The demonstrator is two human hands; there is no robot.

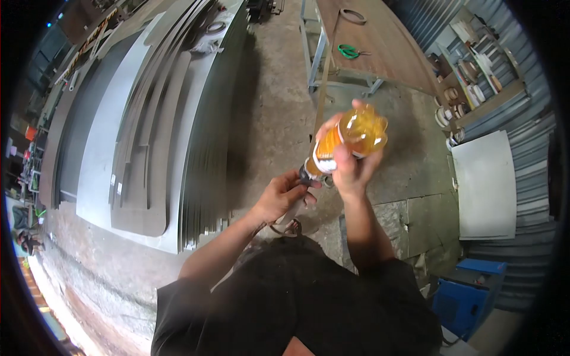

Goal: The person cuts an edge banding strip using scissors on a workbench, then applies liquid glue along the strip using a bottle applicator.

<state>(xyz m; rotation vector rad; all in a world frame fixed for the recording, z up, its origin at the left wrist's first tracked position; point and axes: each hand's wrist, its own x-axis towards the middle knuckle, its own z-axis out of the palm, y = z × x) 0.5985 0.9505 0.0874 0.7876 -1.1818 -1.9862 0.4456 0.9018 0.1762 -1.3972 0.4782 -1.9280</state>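
My right hand (350,160) is wrapped round a clear plastic bottle (363,132) of yellow liquid with an orange and white label. The bottle is tilted, its base up towards the right and its neck down towards the left. At the neck end, my left hand (285,199) is closed, its fingers on a small dark piece (306,175). Whether that piece is a cap or something else I cannot tell. A narrow brown strip (323,89) runs from the table down to behind the bottle, where its end is hidden.
On the left lies a tall stack of sheets (157,130). Green-handled scissors (350,51) and a coil (353,16) rest on the brown table (386,35) ahead. Shelves (481,65), a white panel (485,187) and a blue machine (460,302) line the right side.
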